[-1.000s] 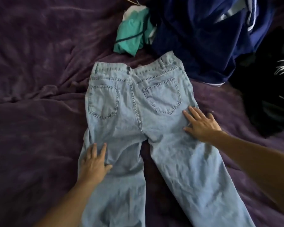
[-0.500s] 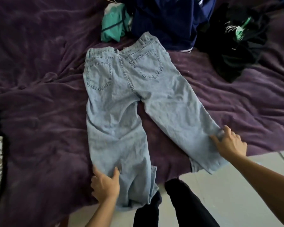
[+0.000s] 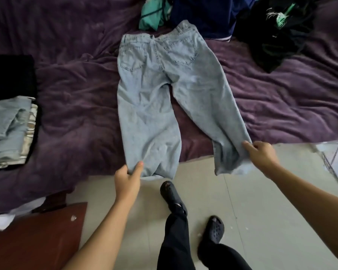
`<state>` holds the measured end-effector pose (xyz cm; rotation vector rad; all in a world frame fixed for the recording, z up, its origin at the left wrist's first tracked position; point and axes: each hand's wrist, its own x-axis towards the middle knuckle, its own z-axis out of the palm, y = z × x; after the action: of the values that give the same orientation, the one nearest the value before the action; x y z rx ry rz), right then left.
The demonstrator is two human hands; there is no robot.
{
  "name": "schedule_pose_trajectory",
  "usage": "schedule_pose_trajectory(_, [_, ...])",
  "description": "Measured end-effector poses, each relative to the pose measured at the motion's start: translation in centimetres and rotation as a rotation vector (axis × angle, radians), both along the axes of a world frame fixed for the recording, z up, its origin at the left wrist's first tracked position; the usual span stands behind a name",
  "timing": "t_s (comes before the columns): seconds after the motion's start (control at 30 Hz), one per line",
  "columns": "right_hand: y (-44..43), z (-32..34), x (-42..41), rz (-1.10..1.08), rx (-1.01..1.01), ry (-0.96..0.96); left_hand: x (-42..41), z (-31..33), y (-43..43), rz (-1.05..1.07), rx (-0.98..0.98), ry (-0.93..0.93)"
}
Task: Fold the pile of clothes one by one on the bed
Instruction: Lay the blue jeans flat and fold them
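Status: early-to-mid, by my read. Folded stack [image 3: 8,123] sits at 9 o'clock on the bed [image 3: 76,84]; unfolded pile [image 3: 203,16] waits at 12–1 o'clock. Jeans [image 3: 164,94] lie mid-bed, back pockets up, flat, no fold made yet. Long axis runs 12–6: waistband at 12, hems at 6 hanging past the bed edge, one leg splayed toward 5. Left hand [image 3: 128,179] pinches the straight leg's outer edge near the hem. Right hand [image 3: 261,154] grips the splayed leg's outer edge likewise.

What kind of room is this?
Probably a home bedroom: a bed under a rumpled purple blanket, jeans spread across it, and a clothes pile at its far edge.
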<state>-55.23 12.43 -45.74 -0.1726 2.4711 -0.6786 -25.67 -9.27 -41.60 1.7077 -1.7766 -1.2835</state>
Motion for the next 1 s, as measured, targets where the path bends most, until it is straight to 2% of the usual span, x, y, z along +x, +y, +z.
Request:
schedule_pose_trajectory(0.13, [0.1, 2.3, 1.4, -0.16, -0.26, -0.067, 1.5, 2.8, 0.6, 0.032, -0.115, 0.087])
schedule_pose_trajectory(0.2, [0.3, 3.1, 2.5, -0.139, -0.321, -0.161, 2.7, 2.1, 0.5, -0.001, -0.049, 0.022])
schedule_pose_trajectory(0.27, [1.0, 2.7, 3.6, -0.071, -0.301, -0.255, 4.3, 0.1, 0.4, -0.075, 0.1, -0.135])
schedule_pose_trajectory(0.33, [1.9, 1.5, 4.4, 0.008, -0.197, -0.229, 5.8, -1.8, 0.3, -0.186, 0.187, -0.377])
schedule_pose_trajectory(0.4, [2.6, 0.8, 5.0, 0.058, -0.069, -0.134, 6.7, -3.0, 0.3, -0.323, 0.164, -0.676])
schedule_pose_trajectory(0.47, [3.0, 0.7, 5.2, 0.107, -0.001, -0.044, 7.1, -3.5, 0.1, -0.389, 0.09, -0.811])
schedule_pose_trajectory(0.63, [2.2, 2.6, 6.2, 0.291, 0.18, 0.104, 4.5, -3.6, -0.5, -0.462, -0.021, -0.78])
schedule_pose_trajectory(0.8, [-2.8, 6.2, 12.6, 0.727, 0.023, 0.113, -0.5, -3.3, -2.2, -0.464, -0.05, -0.562])
schedule_pose_trajectory(0.9, [-7.1, 6.9, 15.1, 0.828, -0.019, 0.146, -1.6, -2.0, -5.0, -0.395, -0.085, -0.543])
schedule_pose_trajectory(1.0, [-12.5, 5.8, 18.0, 0.953, -0.066, 0.071, 0.5, -1.5, -9.4, -0.285, -0.105, -0.573])
